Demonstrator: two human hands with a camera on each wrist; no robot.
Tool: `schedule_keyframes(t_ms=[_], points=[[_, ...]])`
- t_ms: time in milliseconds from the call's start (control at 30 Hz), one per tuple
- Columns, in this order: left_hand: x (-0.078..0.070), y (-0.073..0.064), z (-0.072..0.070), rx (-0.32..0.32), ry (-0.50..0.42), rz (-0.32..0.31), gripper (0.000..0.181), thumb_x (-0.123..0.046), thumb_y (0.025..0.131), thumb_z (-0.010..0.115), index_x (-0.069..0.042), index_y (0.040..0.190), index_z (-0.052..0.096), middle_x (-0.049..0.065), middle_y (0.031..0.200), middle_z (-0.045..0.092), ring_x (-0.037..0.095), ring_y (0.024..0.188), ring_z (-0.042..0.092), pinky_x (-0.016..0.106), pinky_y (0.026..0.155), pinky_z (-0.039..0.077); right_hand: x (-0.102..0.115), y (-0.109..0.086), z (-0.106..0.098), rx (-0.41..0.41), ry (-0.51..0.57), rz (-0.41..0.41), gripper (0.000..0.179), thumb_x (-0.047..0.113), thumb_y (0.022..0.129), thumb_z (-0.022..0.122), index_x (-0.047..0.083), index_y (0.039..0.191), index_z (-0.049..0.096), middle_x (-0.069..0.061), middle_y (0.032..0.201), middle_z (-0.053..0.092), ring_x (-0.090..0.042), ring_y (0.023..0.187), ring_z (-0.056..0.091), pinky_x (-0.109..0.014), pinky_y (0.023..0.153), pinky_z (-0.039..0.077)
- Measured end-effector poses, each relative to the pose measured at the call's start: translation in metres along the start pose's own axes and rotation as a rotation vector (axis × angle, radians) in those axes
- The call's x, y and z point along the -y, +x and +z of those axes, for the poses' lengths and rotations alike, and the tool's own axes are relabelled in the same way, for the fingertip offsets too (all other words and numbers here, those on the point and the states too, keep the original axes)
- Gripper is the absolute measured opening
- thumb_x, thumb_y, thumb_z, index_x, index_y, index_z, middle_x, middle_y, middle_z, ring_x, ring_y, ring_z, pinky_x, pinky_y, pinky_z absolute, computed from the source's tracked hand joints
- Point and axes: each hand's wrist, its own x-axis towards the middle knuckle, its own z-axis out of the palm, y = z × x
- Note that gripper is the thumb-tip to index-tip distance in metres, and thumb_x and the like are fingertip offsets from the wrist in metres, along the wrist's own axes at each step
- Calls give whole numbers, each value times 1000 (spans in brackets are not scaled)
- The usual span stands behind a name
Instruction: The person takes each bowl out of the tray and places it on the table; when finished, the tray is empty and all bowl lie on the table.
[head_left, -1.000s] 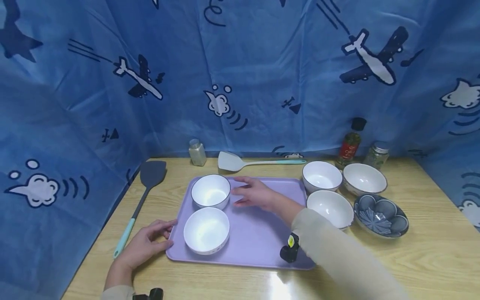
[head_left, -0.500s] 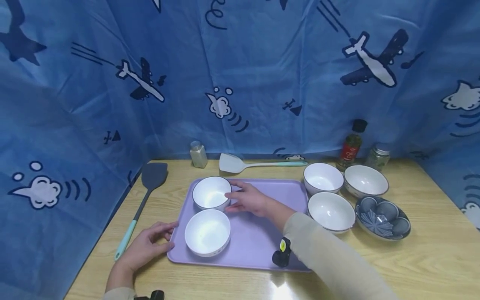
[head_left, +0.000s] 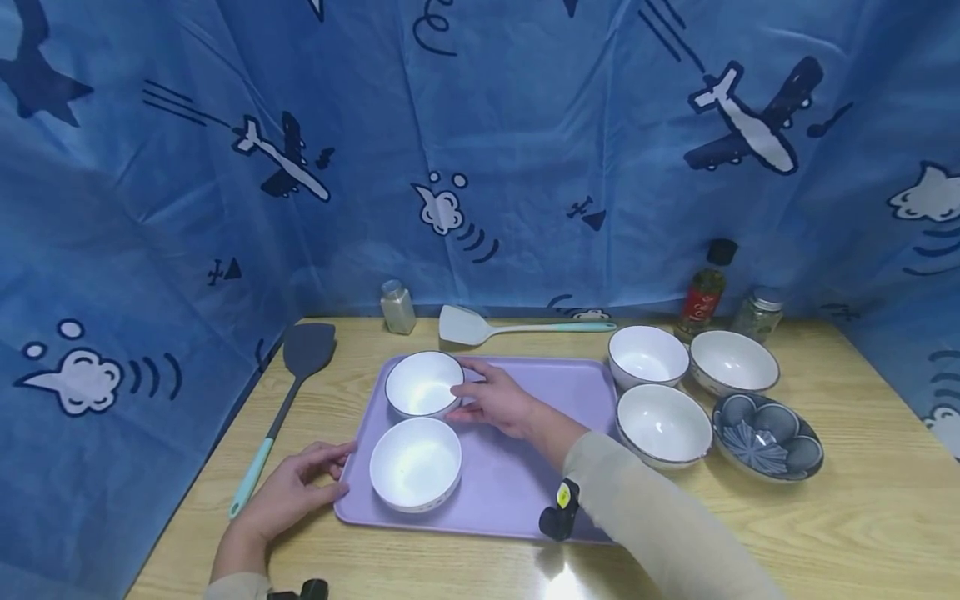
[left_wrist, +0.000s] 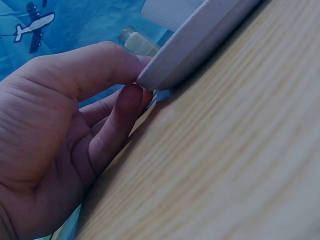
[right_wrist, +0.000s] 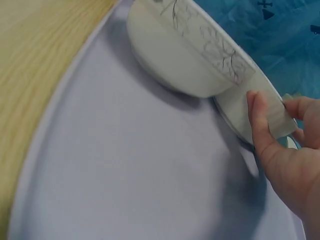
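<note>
A lilac tray (head_left: 517, 483) lies on the wooden table with two white bowls at its left end. My left hand (head_left: 292, 492) is at the tray's left edge; in the left wrist view, its bent forefinger and thumb meet the rim. My right hand (head_left: 498, 404) holds the right side of the far bowl (head_left: 422, 382), which has a dark rim. In the right wrist view, the thumb (right_wrist: 259, 115) presses that bowl's outer wall, and another finger is at its rim. Nearer me stands the other bowl (head_left: 415, 467), its outside patterned (right_wrist: 185, 50).
Three white bowls (head_left: 663, 421) and a grey-blue patterned bowl (head_left: 768, 437) cluster right of the tray. A dark spatula (head_left: 303, 354) lies left, a pale spatula (head_left: 465, 325) behind. Small jar (head_left: 397, 308), red-labelled bottle (head_left: 701, 296) and lidded jar (head_left: 756, 317) stand by the blue curtain (head_left: 510, 125).
My right hand has moved a little left, from beside the far bowl to a hold on its side. The left hand stays at the tray edge, and the bowls look unmoved.
</note>
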Motion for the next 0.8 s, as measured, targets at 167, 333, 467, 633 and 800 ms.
schedule_keyframes(t_ms=[167,333,467,633,800], points=[[-1,1,1,-1,-11,5,56,-30,84,80,-23,137,62,0,110,63,12,101,58,19,100,42,2,-3,2,-60,16,-17,67,0,95,56,16,156,33,-20,101,61,-18,69,70,-23,66,58],[-4,2,2,-5,-4,-7,57,-30,83,80,-24,137,62,-1,110,63,12,101,58,22,100,42,9,-10,-2,-138,78,-17,68,-2,93,56,14,155,34,-26,108,59,-19,67,70,-23,65,58],[-5,2,1,-7,1,-9,57,-31,84,80,-24,137,62,-1,111,62,12,101,58,21,99,42,16,-16,-7,-156,135,-22,69,-2,93,56,16,156,33,-31,121,54,-20,69,71,-25,67,59],[-4,2,0,-11,10,-6,57,-30,84,80,-22,137,62,0,109,63,11,100,58,19,98,42,24,-27,-11,-172,167,-22,69,-2,93,57,18,155,34,-31,138,45,-21,73,72,-27,72,60],[-1,1,0,-3,15,-14,57,-32,84,79,-23,137,62,-1,107,62,10,102,57,20,100,41,26,-43,-13,-204,157,-16,68,-1,93,57,20,154,37,-29,143,41,-22,75,72,-26,73,59]])
